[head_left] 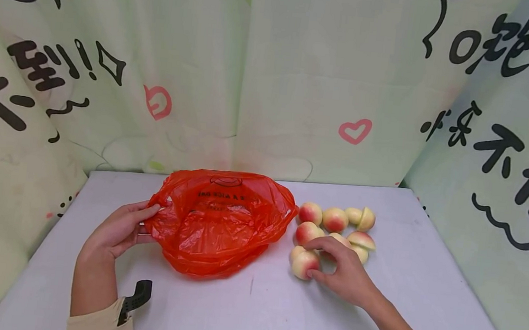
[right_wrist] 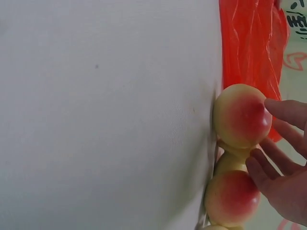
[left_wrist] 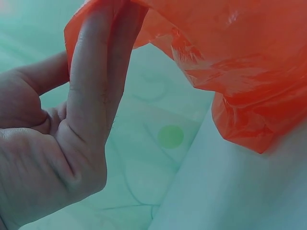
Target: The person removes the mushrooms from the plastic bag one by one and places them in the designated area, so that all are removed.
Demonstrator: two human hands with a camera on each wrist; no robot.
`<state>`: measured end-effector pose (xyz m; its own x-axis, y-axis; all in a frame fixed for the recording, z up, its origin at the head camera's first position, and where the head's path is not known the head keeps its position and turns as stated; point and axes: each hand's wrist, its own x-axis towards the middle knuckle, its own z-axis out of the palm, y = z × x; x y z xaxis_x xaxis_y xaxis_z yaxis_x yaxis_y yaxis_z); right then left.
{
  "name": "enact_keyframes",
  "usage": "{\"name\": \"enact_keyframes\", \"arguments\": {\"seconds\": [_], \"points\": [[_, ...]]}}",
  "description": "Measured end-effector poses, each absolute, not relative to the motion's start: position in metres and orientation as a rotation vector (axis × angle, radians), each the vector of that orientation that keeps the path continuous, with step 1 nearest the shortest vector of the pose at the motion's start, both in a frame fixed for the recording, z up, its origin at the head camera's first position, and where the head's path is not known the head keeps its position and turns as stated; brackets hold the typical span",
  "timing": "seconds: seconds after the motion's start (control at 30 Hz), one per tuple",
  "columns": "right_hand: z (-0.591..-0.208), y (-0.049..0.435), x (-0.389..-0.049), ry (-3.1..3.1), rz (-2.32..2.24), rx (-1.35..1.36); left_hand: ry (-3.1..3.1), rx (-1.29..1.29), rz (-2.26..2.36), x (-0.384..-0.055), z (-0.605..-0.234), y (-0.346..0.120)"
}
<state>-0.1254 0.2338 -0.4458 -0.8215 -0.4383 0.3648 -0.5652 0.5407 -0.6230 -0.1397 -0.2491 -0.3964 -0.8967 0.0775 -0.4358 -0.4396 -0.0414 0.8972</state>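
Note:
My left hand [head_left: 117, 228] grips the left edge of a red plastic bag [head_left: 219, 235], its mouth gaping toward me. In the left wrist view, the fingers [left_wrist: 91, 72] run up under the thin film of the bag [left_wrist: 240, 43]. My right hand [head_left: 347, 271] has its thumb and forefinger around the nearest yellow-and-red peach [head_left: 305, 264], which rests on the table. The right wrist view has that peach [right_wrist: 242, 115] against the fingertips, with another peach [right_wrist: 232, 196] beside it. The bag's inside is largely hidden by folds.
More peaches [head_left: 310, 213] stand in a cluster right of the bag. At its right side are peach-like pieces with cut-looking edges [head_left: 361, 241]. White cloth covers the table [head_left: 250, 317]. Printed curtains [head_left: 301, 83] enclose the back and sides. A black strap [head_left: 137, 296] is on my left wrist.

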Motion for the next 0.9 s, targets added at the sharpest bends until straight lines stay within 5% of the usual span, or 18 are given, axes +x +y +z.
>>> {"name": "enact_keyframes", "arguments": {"seconds": [0.63,0.9], "points": [[-0.445,0.23,-0.12,-2.6,1.174,0.763,2.243,-0.383,1.742,-0.134,-0.392,-0.254],[-0.442,0.229,-0.114,-2.577,1.134,0.706,2.821,-0.86,1.485,-0.113,-0.367,-0.245]]}}
